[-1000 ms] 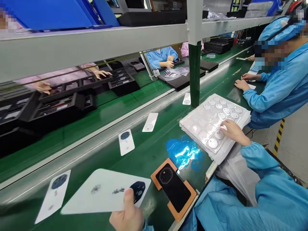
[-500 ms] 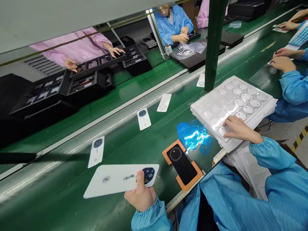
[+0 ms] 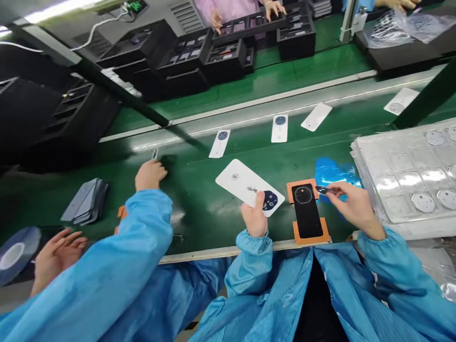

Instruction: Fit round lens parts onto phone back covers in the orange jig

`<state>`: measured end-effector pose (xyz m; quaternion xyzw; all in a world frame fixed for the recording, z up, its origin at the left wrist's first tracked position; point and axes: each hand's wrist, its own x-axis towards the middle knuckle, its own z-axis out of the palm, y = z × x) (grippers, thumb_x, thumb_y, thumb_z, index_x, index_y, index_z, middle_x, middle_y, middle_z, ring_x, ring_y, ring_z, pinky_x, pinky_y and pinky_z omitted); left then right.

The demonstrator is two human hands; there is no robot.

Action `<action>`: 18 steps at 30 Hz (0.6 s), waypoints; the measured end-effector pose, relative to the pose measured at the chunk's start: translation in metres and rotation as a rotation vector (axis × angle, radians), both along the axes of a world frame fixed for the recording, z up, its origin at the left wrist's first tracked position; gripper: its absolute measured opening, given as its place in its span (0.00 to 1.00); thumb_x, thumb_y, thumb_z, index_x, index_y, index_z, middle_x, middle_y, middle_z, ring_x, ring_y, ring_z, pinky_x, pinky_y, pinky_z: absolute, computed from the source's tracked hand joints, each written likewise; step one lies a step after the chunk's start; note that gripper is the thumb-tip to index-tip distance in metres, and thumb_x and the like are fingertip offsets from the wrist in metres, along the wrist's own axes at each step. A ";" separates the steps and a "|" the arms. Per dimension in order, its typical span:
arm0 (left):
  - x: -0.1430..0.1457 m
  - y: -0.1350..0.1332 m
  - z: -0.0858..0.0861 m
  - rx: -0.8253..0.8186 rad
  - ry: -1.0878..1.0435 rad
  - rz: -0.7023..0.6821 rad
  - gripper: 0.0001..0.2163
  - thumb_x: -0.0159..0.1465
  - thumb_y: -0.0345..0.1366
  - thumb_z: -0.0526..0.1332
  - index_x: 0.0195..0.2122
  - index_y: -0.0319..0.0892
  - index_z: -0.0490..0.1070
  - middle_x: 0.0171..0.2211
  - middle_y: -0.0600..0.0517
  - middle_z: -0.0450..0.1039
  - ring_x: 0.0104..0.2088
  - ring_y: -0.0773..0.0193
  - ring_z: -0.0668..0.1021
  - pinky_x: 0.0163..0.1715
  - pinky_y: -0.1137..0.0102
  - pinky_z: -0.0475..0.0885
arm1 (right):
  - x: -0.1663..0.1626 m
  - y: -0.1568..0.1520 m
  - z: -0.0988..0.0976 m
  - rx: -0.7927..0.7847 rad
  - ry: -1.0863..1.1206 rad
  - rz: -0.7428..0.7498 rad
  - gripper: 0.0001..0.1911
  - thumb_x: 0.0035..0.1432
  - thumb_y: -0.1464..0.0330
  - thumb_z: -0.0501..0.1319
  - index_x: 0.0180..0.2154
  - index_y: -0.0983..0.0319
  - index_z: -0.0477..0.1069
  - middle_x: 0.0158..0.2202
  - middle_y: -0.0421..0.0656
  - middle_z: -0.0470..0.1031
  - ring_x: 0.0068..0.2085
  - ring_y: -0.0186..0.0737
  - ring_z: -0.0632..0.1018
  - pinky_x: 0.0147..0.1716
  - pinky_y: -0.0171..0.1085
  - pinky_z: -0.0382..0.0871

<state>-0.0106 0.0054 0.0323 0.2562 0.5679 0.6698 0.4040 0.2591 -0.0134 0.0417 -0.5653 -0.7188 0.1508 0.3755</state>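
My left hand (image 3: 255,217) grips a white phone back cover (image 3: 245,185) by its end with the dark round camera cut-out, holding it just above the green belt. My right hand (image 3: 351,205) pinches a small dark round lens part (image 3: 322,190) between thumb and fingers, right of the orange-framed black jig (image 3: 308,211). The lens part hovers beside the jig's round opening at its far end. A clear blister tray (image 3: 409,175) with round parts in its pockets lies to the right of my right hand.
Several white back covers (image 3: 279,128) lie along the belt. A co-worker in a blue sleeve (image 3: 117,266) reaches onto the belt at my left, beside a grey stack (image 3: 85,202) and a tape roll (image 3: 16,251). Blue film (image 3: 329,171) lies behind the jig. Black trays (image 3: 228,52) fill the far side.
The view has swung left and down. My right hand left the blister tray with a round part and moved over to the jig. My left hand drew the cover closer to the jig.
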 end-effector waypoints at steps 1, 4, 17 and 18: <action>-0.002 -0.002 0.000 -0.002 -0.003 0.002 0.28 0.49 0.54 0.76 0.42 0.36 0.81 0.47 0.41 0.82 0.56 0.47 0.79 0.55 0.61 0.76 | -0.015 0.005 -0.007 0.051 -0.023 0.051 0.08 0.68 0.66 0.60 0.44 0.57 0.77 0.37 0.43 0.82 0.35 0.42 0.81 0.37 0.42 0.78; -0.009 -0.008 -0.002 -0.020 -0.033 0.011 0.28 0.49 0.53 0.77 0.43 0.37 0.81 0.48 0.42 0.82 0.55 0.47 0.80 0.51 0.63 0.78 | -0.043 0.011 -0.030 0.164 -0.167 0.166 0.13 0.71 0.72 0.56 0.47 0.58 0.79 0.43 0.46 0.83 0.43 0.45 0.82 0.44 0.46 0.77; -0.014 -0.012 -0.011 -0.030 -0.016 -0.025 0.25 0.53 0.53 0.74 0.41 0.35 0.82 0.45 0.42 0.83 0.48 0.51 0.83 0.48 0.65 0.78 | -0.042 0.003 -0.057 0.170 -0.235 0.344 0.17 0.71 0.73 0.56 0.56 0.55 0.76 0.56 0.42 0.79 0.60 0.46 0.77 0.62 0.52 0.74; -0.012 -0.011 -0.010 -0.034 -0.029 -0.032 0.25 0.54 0.55 0.74 0.40 0.35 0.82 0.44 0.42 0.83 0.47 0.52 0.83 0.47 0.65 0.78 | -0.042 0.004 -0.055 0.153 -0.261 0.351 0.16 0.71 0.73 0.56 0.55 0.55 0.76 0.56 0.43 0.79 0.60 0.47 0.77 0.62 0.54 0.72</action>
